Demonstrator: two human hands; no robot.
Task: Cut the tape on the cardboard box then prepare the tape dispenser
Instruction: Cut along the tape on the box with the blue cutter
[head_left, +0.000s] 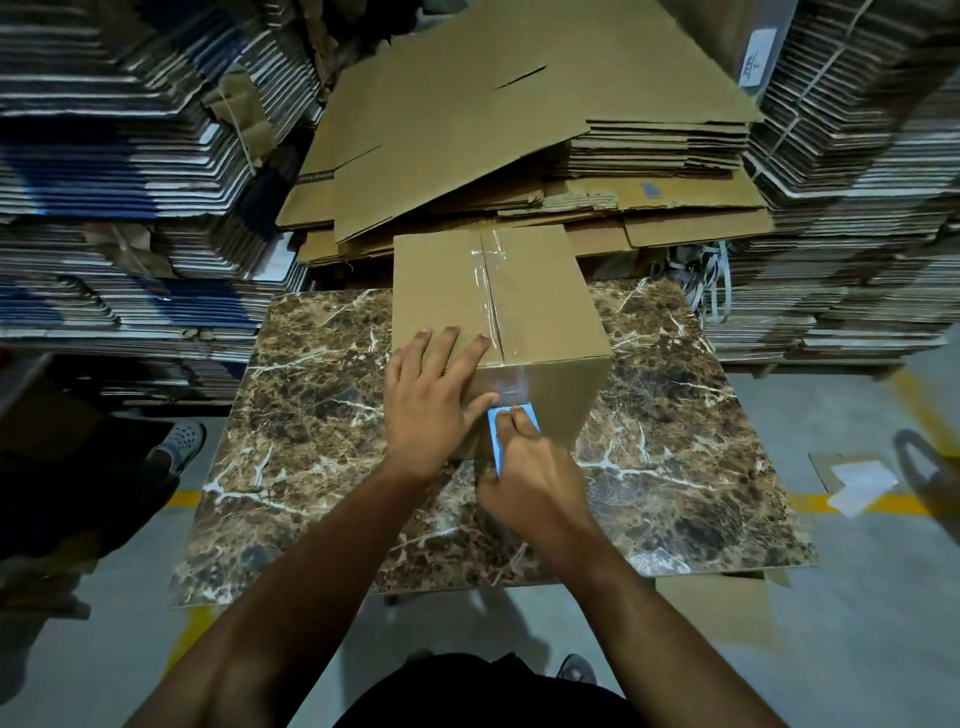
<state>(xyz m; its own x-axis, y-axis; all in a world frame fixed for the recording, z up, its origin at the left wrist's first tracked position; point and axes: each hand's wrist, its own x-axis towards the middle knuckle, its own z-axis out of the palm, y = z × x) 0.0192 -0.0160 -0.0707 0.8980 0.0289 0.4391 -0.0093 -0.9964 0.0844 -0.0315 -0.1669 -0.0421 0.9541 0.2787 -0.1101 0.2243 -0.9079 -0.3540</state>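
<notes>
A closed cardboard box (540, 301) stands on a marble-patterned table (311, 415). Clear tape (491, 280) runs along its top seam and down the near face. My left hand (434, 395) lies flat on the box's near top corner, thumb pressing the tape end on the front face. My right hand (535, 478) grips a light blue tape dispenser (506, 431), fingers over it, its serrated edge against the front face just below the tape end. Most of the dispenser is hidden under my hand.
Tall stacks of flattened cardboard (130, 182) rise at the left, and more of them (857, 208) at the right. Loose brown sheets (519, 130) lie behind the box. A person's shoe (182, 441) shows on the floor at the left. Yellow floor lines run beside the table.
</notes>
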